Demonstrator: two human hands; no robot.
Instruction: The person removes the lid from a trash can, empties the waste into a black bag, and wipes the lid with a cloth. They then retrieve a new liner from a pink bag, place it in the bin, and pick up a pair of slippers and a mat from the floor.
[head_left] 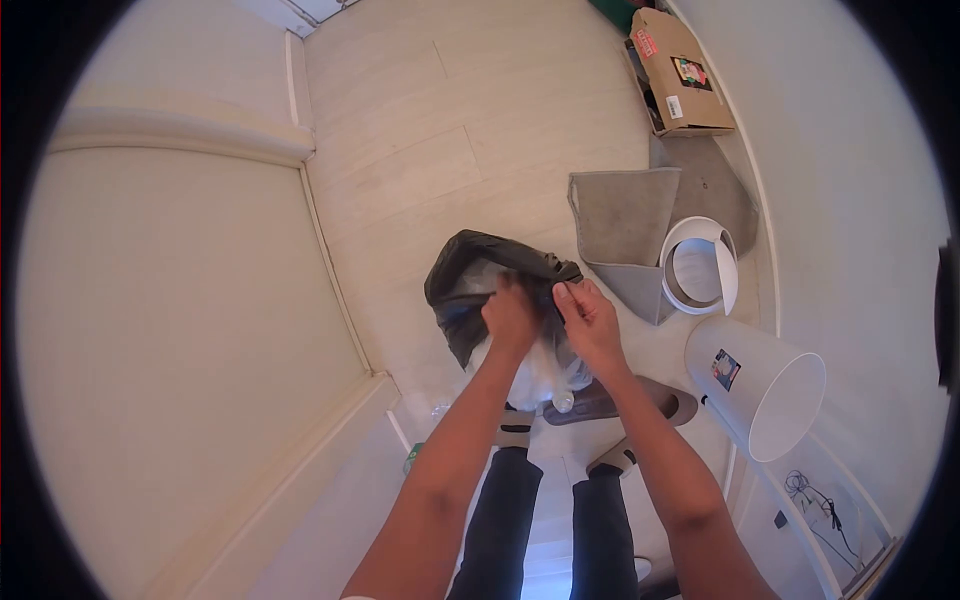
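A black plastic bag (455, 285) stands on the floor in front of my feet, its mouth partly spread. At its right side my right hand (592, 325) pinches the bag's rim between thumb and fingers. My left hand (512, 320) is at the mouth of the bag, blurred, with its fingertips partly hidden against the dark plastic. Below the black bag bulges a whitish see-through plastic bag (535, 375). The round end of what looks like a clear plastic bottle (563, 401) shows at its lower edge.
A brown mat (655, 397) lies by my feet. To the right, a white bin (755, 385) lies on its side, near a white ring-shaped lid (695, 265). Folded grey mats (625, 215) and a cardboard box (682, 75) sit along the wall. Cables (825, 510) lie lower right.
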